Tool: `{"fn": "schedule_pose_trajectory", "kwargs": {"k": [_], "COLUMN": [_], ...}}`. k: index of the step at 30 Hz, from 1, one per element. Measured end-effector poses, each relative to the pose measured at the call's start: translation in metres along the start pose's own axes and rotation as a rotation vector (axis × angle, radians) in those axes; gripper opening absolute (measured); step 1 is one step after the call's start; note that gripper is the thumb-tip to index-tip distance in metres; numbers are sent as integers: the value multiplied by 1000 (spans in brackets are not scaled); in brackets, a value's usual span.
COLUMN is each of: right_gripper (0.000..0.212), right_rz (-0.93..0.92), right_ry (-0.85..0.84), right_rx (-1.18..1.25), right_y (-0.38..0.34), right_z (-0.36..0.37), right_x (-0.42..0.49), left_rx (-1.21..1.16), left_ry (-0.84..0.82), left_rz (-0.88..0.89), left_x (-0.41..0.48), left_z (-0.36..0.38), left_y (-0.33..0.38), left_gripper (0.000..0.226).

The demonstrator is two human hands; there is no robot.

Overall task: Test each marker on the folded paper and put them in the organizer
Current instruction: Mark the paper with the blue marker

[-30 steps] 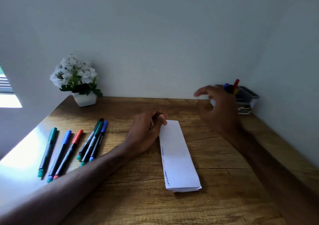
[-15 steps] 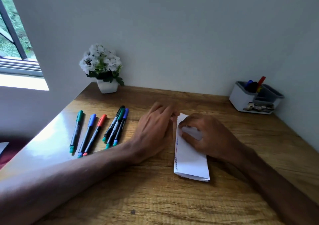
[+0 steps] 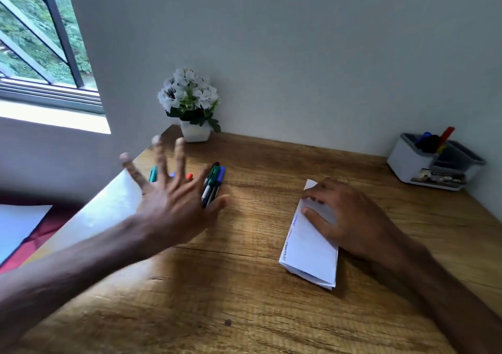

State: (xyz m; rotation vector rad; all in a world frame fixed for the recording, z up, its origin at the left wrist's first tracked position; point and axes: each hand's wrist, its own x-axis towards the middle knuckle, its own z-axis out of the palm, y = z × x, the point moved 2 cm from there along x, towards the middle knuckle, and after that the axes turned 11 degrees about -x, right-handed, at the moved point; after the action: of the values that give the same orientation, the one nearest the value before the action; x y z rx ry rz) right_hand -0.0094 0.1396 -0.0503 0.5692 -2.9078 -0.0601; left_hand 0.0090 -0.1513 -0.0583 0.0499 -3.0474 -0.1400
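Two hands: the left hand point(image 3: 171, 209) and the right hand point(image 3: 350, 218), both bare, are over the brown wooden table point(image 3: 244, 294).
Left fingers: wide open, straight and spread apart; they hold nothing. The hand is in front of the loose markers and hides most of them. I cannot tell whether it touches them.
Right fingers: open and nearly flat. They lie on the far half of the folded white paper point(image 3: 309, 250) and press it down; nothing is pinched.
Paper: a long narrow strip, flat on the table to the right of the middle, with small blue and red pen marks along its left edge.
Three markers together point(image 3: 213, 181): black, green and blue caps, side by side on the table just beside the left thumb.
Other markers: a green cap point(image 3: 153, 173) and a red cap point(image 3: 189, 176) show between the left fingers; the rest is hidden.
Organizer: a white and grey plastic organizer point(image 3: 407, 163) stands at the far right corner near the wall, well apart from both hands. Blue, black and red markers point(image 3: 432, 141) stand in its back compartment.
Background: a white flower pot point(image 3: 195, 133) with white flowers stands at the far edge; a window point(image 3: 40, 41) is at the left.
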Motion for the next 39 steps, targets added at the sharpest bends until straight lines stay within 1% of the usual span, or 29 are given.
{"fn": "schedule_pose_trajectory", "kwargs": {"k": [2, 4, 6, 10, 12, 16, 18, 20, 22, 24, 28, 33, 36, 39], "right_gripper": [44, 41, 39, 37, 38, 38, 37, 35, 34, 35, 36, 30, 28, 22], "right_rz": [-7, -12, -15, -3, -1, 0, 0, -3, 3, 2, -9, -41, -78, -106], "right_ry": [6, 13, 27, 31, 15, -35, -67, -69, -59, -57, -15, 11, -15, -64], "right_rx": [13, 19, 23, 37, 37, 59, 68, 90, 113, 115, 110, 141, 140, 155], "right_y": [-1, -1, 0, 1, 3, 13, 20, 26, 31, 34, 38, 37, 33, 30], "right_z": [-1, -1, -2, -4, -5, -9, -10, -10, -9, -7, -6, -8, -9, -11], "right_x": [-1, -1, -1, -2, -2, -2, -2, -1, 0, 1, 1, 1, 2, 1], "left_rx": [-93, -157, -194, -236, -249, -290, -302, -280, -253, -252, -218, -143, -146, -179], "left_ry": [-133, -202, -191, -118, -117, -104, -74, 25, 137, 201, 332, 396, 384, 362], "left_rz": [-81, -89, -30, 129, 193, 276, 271, 283, 316, 351, 480, 599, 605, 557], "left_x": [-9, -15, -14, 3, 16, 33, 35, 34, 30, 27, 22, 17, 16, 15], "left_z": [3, 9, 15, 22, 26, 30, 31, 30, 27, 23, 20, 17, 16, 15], "left_y": [-19, -24, -18, 12, 29, 65, 72, 71, 69, 68, 71, 74, 75, 74], "left_gripper": [91, 97, 96, 74, 66, 60, 65, 69, 65, 60, 47, 28, 26, 32]}}
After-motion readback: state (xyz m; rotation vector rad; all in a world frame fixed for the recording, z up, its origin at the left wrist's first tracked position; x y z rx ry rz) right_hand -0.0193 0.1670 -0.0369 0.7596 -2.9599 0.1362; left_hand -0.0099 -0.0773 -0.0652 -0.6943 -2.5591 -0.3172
